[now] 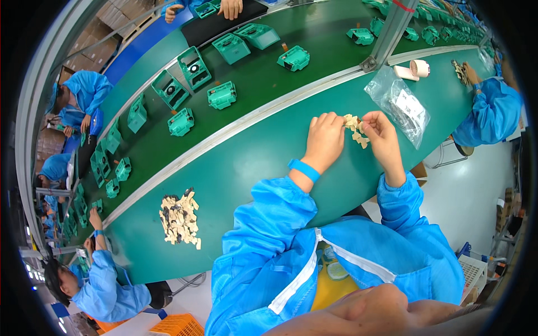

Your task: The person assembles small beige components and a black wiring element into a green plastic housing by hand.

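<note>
Small cream-coloured pieces [355,130] lie in a loose cluster on the green table, between my two hands. At the cluster's left edge is my left hand [326,141], its fingers curled and closed; whatever is in them is hidden. On the right, my right hand [383,140] pinches thumb and forefinger together at the pieces, over something too small to make out. A larger heap of similar cream pieces mixed with dark ones [179,218] sits on the table to the left, apart from both hands.
A clear plastic bag [400,106] lies beyond my right hand, near a cream tape roll [419,68]. Past a metal rail [241,122], a dark green conveyor belt [246,78] carries several green housings [222,95]. A metal post [390,35] stands at the rail. Co-workers [487,109] sit nearby.
</note>
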Demonstrator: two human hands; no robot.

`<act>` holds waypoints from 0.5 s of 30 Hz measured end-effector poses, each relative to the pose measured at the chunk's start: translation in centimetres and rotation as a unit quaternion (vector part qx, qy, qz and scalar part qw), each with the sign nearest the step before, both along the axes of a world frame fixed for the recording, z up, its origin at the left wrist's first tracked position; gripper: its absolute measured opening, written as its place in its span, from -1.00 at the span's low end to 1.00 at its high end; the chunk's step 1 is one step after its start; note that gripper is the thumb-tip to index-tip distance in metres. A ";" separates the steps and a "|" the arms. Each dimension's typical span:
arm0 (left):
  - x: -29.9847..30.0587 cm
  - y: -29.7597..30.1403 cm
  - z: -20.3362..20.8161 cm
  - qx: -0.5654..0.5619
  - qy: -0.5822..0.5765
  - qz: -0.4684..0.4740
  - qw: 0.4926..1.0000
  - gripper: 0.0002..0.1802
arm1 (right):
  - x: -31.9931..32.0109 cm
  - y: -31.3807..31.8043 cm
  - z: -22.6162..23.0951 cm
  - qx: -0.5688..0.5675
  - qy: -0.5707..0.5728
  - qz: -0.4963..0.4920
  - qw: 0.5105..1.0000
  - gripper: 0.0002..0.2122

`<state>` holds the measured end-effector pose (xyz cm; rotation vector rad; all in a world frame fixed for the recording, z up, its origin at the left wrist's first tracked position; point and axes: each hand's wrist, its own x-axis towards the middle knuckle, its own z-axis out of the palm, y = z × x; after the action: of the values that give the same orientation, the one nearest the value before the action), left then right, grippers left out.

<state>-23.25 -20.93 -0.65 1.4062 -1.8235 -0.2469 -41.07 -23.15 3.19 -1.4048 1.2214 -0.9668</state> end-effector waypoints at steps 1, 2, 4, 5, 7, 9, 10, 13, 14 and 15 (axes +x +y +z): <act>0.0 0.0 0.3 0.004 0.015 0.000 1.000 -0.83 | -0.2 0.0 0.1 -0.001 0.007 0.004 1.000 -0.87; 0.1 0.1 0.6 0.003 0.022 0.004 1.000 -0.83 | -0.4 0.2 0.3 -0.010 0.017 0.025 1.000 -0.86; 0.4 0.4 1.1 -0.012 0.133 -0.045 0.990 -0.78 | -0.5 0.4 0.9 -0.016 0.047 0.060 0.997 -0.84; 0.6 0.4 1.3 -0.012 0.139 -0.040 0.989 -0.78 | -0.3 0.5 1.4 -0.015 0.053 0.066 0.996 -0.84; 1.2 0.1 1.6 -0.029 0.130 -0.076 0.988 -0.80 | 0.4 0.9 2.7 -0.073 0.120 0.102 0.985 -0.83; 1.7 0.1 1.3 -0.002 0.122 -0.083 0.989 -0.84 | 0.5 0.9 3.3 -0.084 0.149 0.112 0.979 -0.83; 1.9 0.0 1.2 0.019 0.109 -0.094 0.989 -0.86 | 0.5 0.7 3.4 -0.101 0.176 0.117 0.972 -0.82; 1.9 -0.3 1.3 0.036 0.127 -0.098 0.986 -0.91 | 0.4 0.2 3.0 -0.129 0.191 0.118 0.966 -0.82; 1.9 -0.3 1.5 0.038 0.128 -0.098 0.986 -0.91 | 0.4 0.0 2.9 -0.127 0.191 0.119 0.966 -0.82; 1.9 -0.4 1.7 0.066 0.131 -0.106 0.983 -0.92 | 0.3 -0.1 2.8 -0.127 0.188 0.118 0.967 -0.82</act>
<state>-21.31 -21.31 1.05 1.2008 -1.7595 -0.6430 -40.74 -23.30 5.98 -1.9572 1.1903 -0.7281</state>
